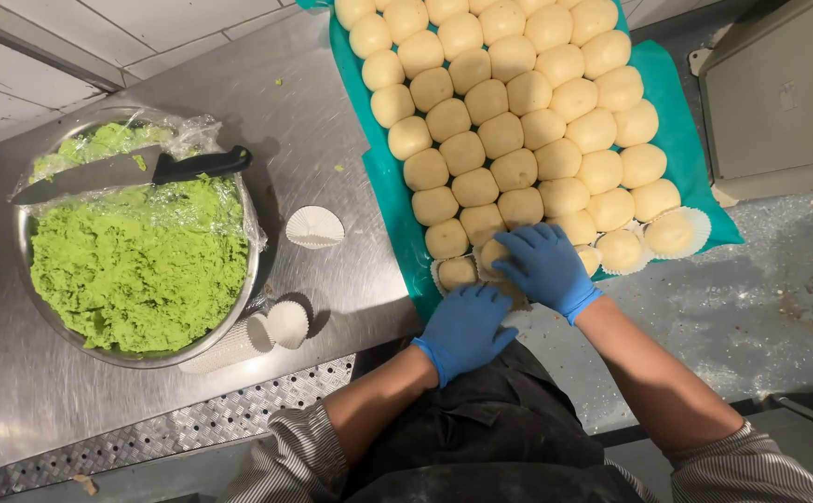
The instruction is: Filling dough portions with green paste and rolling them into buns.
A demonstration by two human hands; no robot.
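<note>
Head view: your right hand [546, 265] clasps a dough ball [492, 253] at the tray's [380, 172] 6 o'clock edge, left hand [465, 328] flat and empty; few balls sit in paper cups [677, 233], most uncupped.

— What sort of place is this?
— A commercial kitchen or bakery. The table [332, 121] is brushed stainless steel with a ridged metal edge, set against white wall tiles [99, 37].
— Anything else?
— Rows of pale dough balls [509, 121] on a teal sheet [379, 177], a steel bowl [136, 242] of green paste under cling film, a knife [127, 172], paper cups [314, 226], blue gloves, and a floury dark apron [509, 428].
</note>
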